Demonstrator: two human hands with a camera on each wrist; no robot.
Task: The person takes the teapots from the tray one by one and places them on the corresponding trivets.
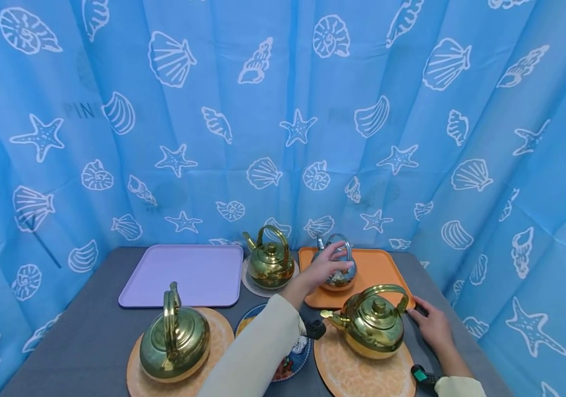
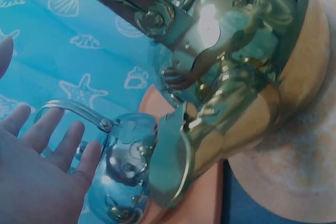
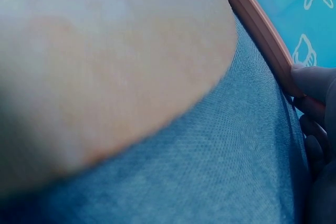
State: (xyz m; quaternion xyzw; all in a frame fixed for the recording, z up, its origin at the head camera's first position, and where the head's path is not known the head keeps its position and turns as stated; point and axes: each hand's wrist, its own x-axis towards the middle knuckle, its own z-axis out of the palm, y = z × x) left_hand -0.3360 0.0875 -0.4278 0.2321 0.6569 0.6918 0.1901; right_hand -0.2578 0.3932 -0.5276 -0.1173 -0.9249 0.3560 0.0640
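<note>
On the orange tray point(image 1: 376, 263) at the back right stands a small silver kettle point(image 1: 346, 277) with an arched handle. My left hand point(image 1: 326, 267) is at this kettle, its fingers spread and overlapping the handle in the head view and the left wrist view. The near right corner of the tray is pinched by my right hand point(image 1: 433, 326), thumb on top of the rim point(image 3: 262, 31) and fingers beneath. Just in front of the tray, a large gold kettle point(image 1: 373, 332) sits on a round tan mat point(image 1: 357, 377), its spout to the left.
Another large gold kettle point(image 1: 174, 347) stands on a round mat point(image 1: 220, 325) at the left. A smaller gold kettle point(image 1: 269, 270) stands between the purple tray point(image 1: 188, 273) and the orange one. A blue patterned plate point(image 1: 305, 358) lies partly beneath my left sleeve. A shell-patterned curtain point(image 1: 293, 132) hangs behind.
</note>
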